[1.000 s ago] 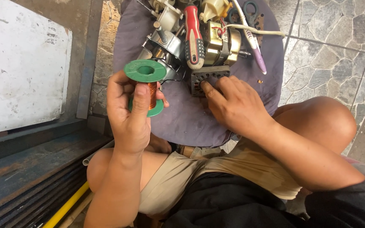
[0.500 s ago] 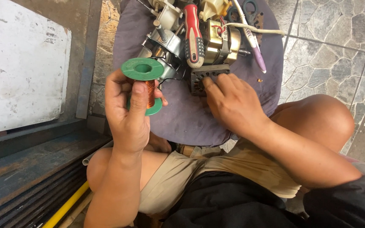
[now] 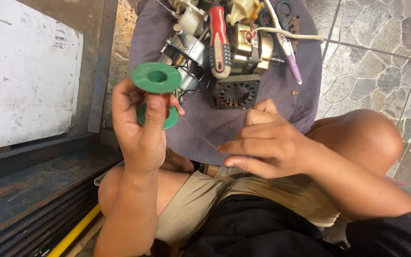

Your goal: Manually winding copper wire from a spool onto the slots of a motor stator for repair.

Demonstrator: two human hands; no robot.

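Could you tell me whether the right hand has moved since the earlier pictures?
Yes. The right hand has drawn back from the black square ring-shaped motor core toward the body.

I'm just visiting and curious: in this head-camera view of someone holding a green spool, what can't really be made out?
- Green spool: its core is covered by the left hand.
- Thin wire: too fine to follow; its end vanishes under the right hand fingertips.
- Motor parts and red-handled screwdriver: cut off by the top edge.
- Scissors: only the handles show.
- Yellow pipe: runs off the bottom edge.
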